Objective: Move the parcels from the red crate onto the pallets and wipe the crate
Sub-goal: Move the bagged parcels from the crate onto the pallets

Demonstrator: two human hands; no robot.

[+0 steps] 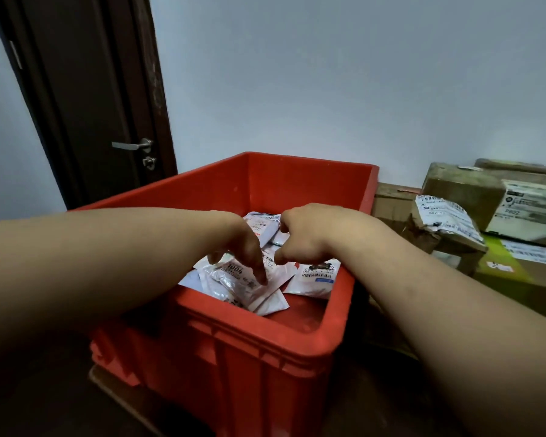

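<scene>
A red crate [265, 357] stands in the middle, with several white bagged parcels [316, 279] lying on its floor. Both my hands reach down into it. My left hand [243, 247] points its straight fingers down onto a parcel marked 1004 [234, 272], thumb spread to the left of it. My right hand [306, 234] hovers just right of the left one, knuckles up and fingers curled under. Its thumb tip touches a barcoded parcel [270, 261]. Whether its curled fingers hold anything is hidden.
Cardboard boxes [460, 190] and labelled parcels [445, 216] are stacked to the right of the crate against the pale wall. A dark door with a metal handle [133, 146] stands at the back left. The crate sits on a brown board [108, 383].
</scene>
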